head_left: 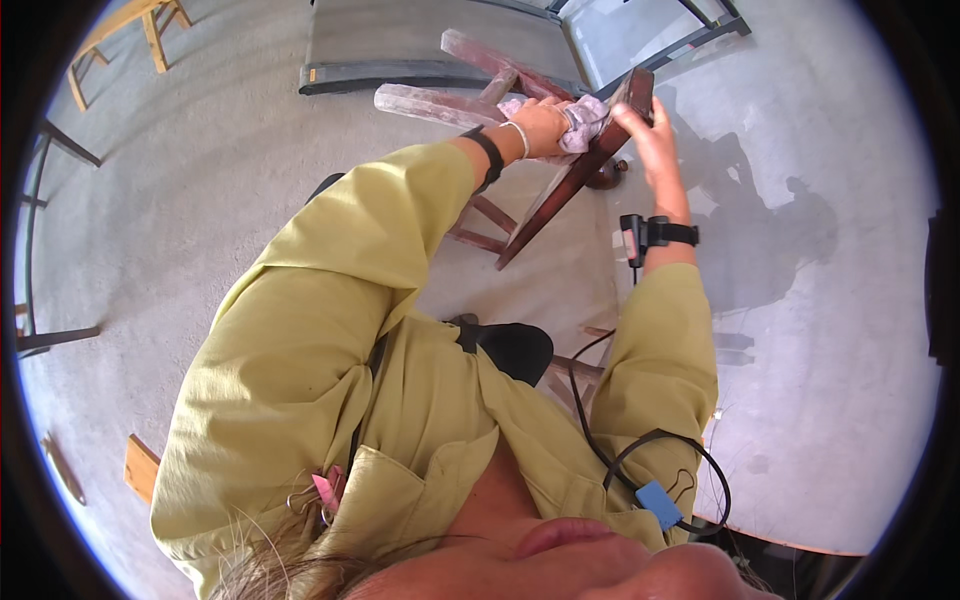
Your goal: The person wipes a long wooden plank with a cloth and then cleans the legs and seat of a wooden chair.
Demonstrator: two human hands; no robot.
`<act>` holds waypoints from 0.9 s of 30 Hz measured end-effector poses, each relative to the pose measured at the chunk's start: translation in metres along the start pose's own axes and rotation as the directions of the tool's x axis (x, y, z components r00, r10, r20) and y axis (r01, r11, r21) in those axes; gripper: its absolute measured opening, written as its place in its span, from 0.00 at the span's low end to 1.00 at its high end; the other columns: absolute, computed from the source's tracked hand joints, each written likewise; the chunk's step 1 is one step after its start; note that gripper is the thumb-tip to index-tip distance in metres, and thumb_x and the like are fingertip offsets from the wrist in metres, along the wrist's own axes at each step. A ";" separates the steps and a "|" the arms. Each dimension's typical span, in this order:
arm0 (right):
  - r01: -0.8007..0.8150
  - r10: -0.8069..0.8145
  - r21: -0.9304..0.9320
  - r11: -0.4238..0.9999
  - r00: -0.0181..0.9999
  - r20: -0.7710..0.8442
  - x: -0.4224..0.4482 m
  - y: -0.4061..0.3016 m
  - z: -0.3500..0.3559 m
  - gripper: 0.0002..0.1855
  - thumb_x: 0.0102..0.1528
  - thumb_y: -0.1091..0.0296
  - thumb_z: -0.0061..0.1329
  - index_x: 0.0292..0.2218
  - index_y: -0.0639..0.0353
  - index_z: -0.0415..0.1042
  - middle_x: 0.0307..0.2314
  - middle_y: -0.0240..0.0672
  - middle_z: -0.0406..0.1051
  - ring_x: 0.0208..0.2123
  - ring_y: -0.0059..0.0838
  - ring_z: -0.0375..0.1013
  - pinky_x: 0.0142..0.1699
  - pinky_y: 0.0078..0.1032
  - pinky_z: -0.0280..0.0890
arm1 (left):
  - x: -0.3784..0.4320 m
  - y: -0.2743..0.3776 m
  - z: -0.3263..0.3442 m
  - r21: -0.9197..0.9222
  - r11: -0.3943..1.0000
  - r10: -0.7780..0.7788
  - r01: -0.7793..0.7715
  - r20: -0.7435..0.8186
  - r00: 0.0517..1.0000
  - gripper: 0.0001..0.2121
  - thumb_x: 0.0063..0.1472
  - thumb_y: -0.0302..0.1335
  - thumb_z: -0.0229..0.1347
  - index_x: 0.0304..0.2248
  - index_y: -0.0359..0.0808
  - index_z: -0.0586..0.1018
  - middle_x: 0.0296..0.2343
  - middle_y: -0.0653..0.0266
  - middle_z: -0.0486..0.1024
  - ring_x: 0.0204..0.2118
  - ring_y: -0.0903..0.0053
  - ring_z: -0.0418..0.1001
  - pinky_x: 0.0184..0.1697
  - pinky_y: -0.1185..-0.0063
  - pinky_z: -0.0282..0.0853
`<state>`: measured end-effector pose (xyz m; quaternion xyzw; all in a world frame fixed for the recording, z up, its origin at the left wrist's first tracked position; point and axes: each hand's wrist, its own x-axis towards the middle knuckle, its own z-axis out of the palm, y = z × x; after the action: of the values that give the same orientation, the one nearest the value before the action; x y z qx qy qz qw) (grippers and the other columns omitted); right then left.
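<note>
A dark red-brown wooden stool (570,180) is tipped on its side before me, with its seat seen nearly edge-on. Its worn, whitish legs (431,103) point to the left. My left hand (541,124) grips a crumpled pale purple cloth (586,124), held against the stool where the legs meet the underside of the seat. At the seat's upper end, my right hand (651,142) holds the edge, thumb on the near side and fingers behind. Part of the stool is hidden by my left forearm.
A dark-edged flat platform, apparently a treadmill deck (435,37), lies beyond the stool. A rounded brown object (606,175) sits behind the seat. Wooden bench legs (154,43) stand far left, dark metal legs (64,339) lower left. A black cable (574,375) hangs by my right arm.
</note>
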<state>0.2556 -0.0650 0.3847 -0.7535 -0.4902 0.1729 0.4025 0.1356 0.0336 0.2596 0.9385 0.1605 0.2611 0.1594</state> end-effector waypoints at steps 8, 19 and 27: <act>-0.041 -0.050 -0.346 0.937 0.966 -0.252 0.058 -0.021 0.016 0.36 0.48 0.51 0.49 0.51 0.66 0.56 0.48 0.52 0.59 0.51 0.43 0.59 0.53 0.29 0.53 | -0.028 -0.078 0.001 0.123 0.992 0.036 -0.010 -0.214 0.976 0.16 0.47 0.36 0.51 0.36 0.38 0.75 0.39 0.63 0.69 0.42 0.66 0.66 0.44 0.72 0.64; -0.183 0.247 0.282 0.942 0.946 -0.211 0.044 -0.017 0.036 0.33 0.54 0.62 0.40 0.57 0.57 0.44 0.51 0.41 0.56 0.51 0.31 0.58 0.53 0.29 0.53 | 0.001 -0.100 -0.043 -0.741 0.652 -0.596 0.163 -0.368 0.713 0.16 0.50 0.36 0.53 0.36 0.34 0.74 0.29 0.55 0.75 0.32 0.67 0.73 0.38 0.75 0.67; -0.274 0.298 0.126 0.954 0.917 -0.263 0.030 -0.016 0.031 0.31 0.55 0.65 0.37 0.57 0.57 0.44 0.51 0.40 0.55 0.51 0.32 0.57 0.53 0.26 0.52 | 0.083 0.009 -0.013 -0.992 0.104 -0.465 0.074 0.017 0.885 0.32 0.51 0.50 0.50 0.46 0.31 0.67 0.41 0.54 0.70 0.40 0.69 0.69 0.45 0.76 0.63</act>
<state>0.2400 -0.0219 0.3822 -0.8158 -0.3051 0.1428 0.4701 0.1981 0.0608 0.3102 0.5107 0.1468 0.4061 0.7435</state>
